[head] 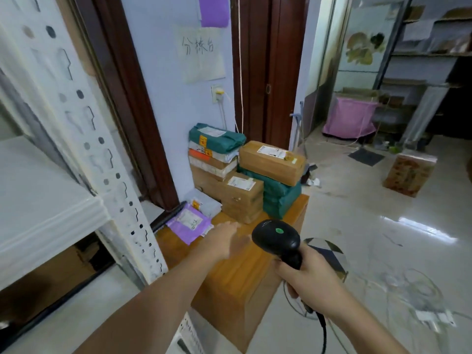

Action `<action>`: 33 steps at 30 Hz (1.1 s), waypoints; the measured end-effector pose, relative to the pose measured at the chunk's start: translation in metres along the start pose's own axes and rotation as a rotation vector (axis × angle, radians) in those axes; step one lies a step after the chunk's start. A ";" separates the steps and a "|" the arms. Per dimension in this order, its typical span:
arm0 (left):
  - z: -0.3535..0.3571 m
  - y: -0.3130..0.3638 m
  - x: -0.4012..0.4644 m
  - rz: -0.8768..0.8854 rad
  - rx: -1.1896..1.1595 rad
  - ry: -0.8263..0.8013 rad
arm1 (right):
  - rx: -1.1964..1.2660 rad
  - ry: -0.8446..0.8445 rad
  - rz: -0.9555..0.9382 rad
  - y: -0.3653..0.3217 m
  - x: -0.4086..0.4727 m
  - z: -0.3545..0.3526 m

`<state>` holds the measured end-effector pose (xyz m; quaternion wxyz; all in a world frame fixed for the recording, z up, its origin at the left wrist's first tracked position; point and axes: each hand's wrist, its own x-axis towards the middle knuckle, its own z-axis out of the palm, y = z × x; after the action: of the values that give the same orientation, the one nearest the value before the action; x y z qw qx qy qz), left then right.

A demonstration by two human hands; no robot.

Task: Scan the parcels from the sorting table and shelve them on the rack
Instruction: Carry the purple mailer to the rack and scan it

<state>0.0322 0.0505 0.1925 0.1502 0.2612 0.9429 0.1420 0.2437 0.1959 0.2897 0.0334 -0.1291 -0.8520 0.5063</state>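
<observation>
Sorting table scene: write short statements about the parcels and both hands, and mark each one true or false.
1. The right hand grips the black handheld barcode scanner. True.
2. The left hand holds the purple plastic mailer. False: its fingers reach out open above the wooden sorting table, holding nothing.
3. A brown cardboard box lies on top of the green plastic-wrapped parcels. True.
4. The purple mailer sits on the white metal rack shelf. False: it lies on the table.

A paper sheet (201,54) taped to the wall carries the handwritten characters 分拣台 (the shipping labels on the parcels (241,182) are too small to read).
</observation>
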 end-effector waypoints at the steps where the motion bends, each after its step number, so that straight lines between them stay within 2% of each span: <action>1: 0.004 -0.005 0.009 -0.041 -0.029 0.001 | -0.011 -0.033 0.000 0.004 0.017 -0.004; 11: 0.032 -0.061 0.092 -0.388 -0.211 0.064 | -0.013 -0.317 0.005 0.040 0.163 0.017; 19: 0.040 -0.112 0.170 -0.522 -0.274 0.070 | 0.010 -0.444 0.087 0.048 0.264 0.048; 26: 0.077 -0.169 0.210 -0.747 -0.382 0.111 | 0.061 -0.562 0.158 0.063 0.329 0.074; 28: 0.091 -0.186 0.221 -0.807 -0.440 0.153 | 0.048 -0.590 0.158 0.070 0.346 0.079; 33: 0.108 -0.222 0.256 -1.035 -0.678 0.376 | 0.003 -0.708 0.140 0.086 0.386 0.097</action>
<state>-0.2386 0.0255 -0.0369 0.1055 -0.3187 0.8600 0.3844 -0.1307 0.2497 0.1389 -0.2983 -0.0035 -0.7992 0.5218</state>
